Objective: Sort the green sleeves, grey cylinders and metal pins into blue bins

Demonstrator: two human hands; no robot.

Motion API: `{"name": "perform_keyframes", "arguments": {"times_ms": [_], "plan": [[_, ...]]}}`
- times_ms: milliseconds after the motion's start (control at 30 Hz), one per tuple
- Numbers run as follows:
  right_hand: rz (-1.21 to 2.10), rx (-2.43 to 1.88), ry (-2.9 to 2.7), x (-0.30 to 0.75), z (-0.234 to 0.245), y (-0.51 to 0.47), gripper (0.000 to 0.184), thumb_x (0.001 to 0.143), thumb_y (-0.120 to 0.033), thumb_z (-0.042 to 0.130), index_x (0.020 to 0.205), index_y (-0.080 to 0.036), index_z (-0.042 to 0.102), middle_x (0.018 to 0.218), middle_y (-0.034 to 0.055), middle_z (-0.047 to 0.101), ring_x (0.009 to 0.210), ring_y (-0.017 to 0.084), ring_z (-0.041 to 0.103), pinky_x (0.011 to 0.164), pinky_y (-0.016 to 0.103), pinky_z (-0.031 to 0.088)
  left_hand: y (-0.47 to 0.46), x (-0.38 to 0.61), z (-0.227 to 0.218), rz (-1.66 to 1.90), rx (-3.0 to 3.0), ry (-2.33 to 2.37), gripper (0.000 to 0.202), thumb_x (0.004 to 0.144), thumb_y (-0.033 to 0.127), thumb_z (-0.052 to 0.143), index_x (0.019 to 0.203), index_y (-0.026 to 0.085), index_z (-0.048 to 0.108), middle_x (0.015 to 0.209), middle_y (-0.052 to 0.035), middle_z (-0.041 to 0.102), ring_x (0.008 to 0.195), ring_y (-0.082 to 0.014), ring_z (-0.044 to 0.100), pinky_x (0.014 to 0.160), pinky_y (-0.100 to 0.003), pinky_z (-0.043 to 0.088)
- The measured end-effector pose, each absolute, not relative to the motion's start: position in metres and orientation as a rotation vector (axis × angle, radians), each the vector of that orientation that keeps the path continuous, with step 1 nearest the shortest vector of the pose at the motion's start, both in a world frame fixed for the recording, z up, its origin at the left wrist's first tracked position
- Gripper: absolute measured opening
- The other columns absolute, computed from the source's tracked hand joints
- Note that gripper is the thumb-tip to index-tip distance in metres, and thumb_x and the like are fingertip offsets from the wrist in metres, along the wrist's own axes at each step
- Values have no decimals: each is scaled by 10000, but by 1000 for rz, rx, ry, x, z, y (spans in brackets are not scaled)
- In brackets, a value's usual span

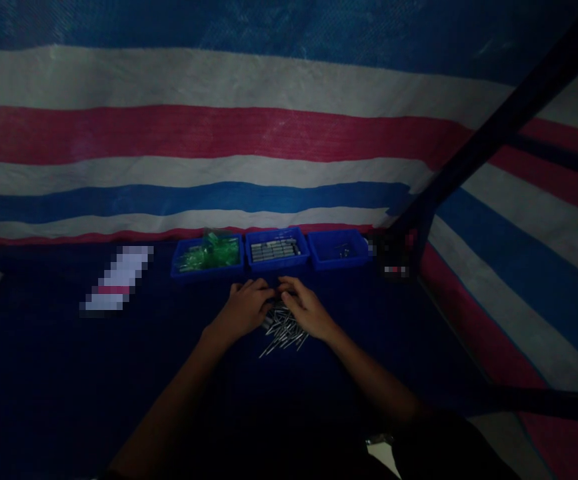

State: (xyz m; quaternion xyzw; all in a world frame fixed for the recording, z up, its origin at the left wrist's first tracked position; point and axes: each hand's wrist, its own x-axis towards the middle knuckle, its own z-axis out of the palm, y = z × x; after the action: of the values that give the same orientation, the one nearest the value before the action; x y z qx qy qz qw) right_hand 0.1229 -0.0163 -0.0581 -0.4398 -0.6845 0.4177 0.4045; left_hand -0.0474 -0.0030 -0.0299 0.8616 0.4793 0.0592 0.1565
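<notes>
Rods [283, 329] lie between left hand [247, 308] and right hand [311, 315], bodyward — right hand nearer; long axes mixed. Both are half-curled; any grip I cannot tell.

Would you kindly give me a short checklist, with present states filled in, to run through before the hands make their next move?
1. Both hands in view: ok; left hand and right hand are at the thin metal rods.
2. Rods aligned: not ok; they lie jumbled, pointing different ways.
3. Middle blue bin contents orderly: ok; silvery pieces sit in rows.
4. Right blue bin well filled: not ok; only a few small pieces show.
5. Fingers' grip: cannot tell; too dark.
</notes>
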Motion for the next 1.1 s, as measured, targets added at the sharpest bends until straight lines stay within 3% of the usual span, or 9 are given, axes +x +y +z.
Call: {"name": "perform_keyframes", "arguments": {"times_ms": [300, 567, 800, 967, 1100], "plan": [[990, -1107, -1750, 122, -61, -16, 270, 853, -271, 461, 1113, -208, 499, 964, 52, 619, 888, 149, 611, 759, 303, 510, 10, -54, -26, 99, 2595, 1148, 113, 835, 216, 475, 841, 190, 585, 923, -47, 550, 910, -213, 496, 792, -355, 326], [465, -1052, -1892, 127, -53, -15, 104, 811, -205, 530, 902, -200, 581, 915, 68, 608, 932, 194, 558, 819, 359, 458, 7, -59, -23, 470, 2302, 1176, 106, 867, 175, 388, 822, 177, 485, 835, -30, 554, 812, -170, 489, 747, -298, 384], [338, -1050, -2059, 130, -44, -17, 96, 857, -211, 472, 860, -182, 563, 814, 66, 597, 815, 189, 529, 739, 341, 447, 3, -56, -22, 585, 2212, 1173, 120, 877, 199, 379, 810, 177, 475, 812, -22, 548, 787, -162, 496, 729, -296, 393], [176, -1186, -2037, 134, -43, -15, 170, 876, -224, 437, 781, -179, 571, 724, 57, 586, 726, 186, 523, 680, 323, 420, 4, -57, -24, 598, 2207, 1241, 158, 884, 250, 394, 890, 167, 528, 874, -43, 597, 847, -178, 524, 781, -316, 404], [-35, -1340, -1759, 156, -42, 2, 213, 883, -246, 406, 769, -172, 570, 694, 50, 580, 683, 172, 536, 669, 306, 424, 2, -62, -24, 397, 2326, 1417, 208, 840, 241, 473, 1029, 198, 548, 963, -40, 621, 934, -212, 523, 818, -356, 392]]}}
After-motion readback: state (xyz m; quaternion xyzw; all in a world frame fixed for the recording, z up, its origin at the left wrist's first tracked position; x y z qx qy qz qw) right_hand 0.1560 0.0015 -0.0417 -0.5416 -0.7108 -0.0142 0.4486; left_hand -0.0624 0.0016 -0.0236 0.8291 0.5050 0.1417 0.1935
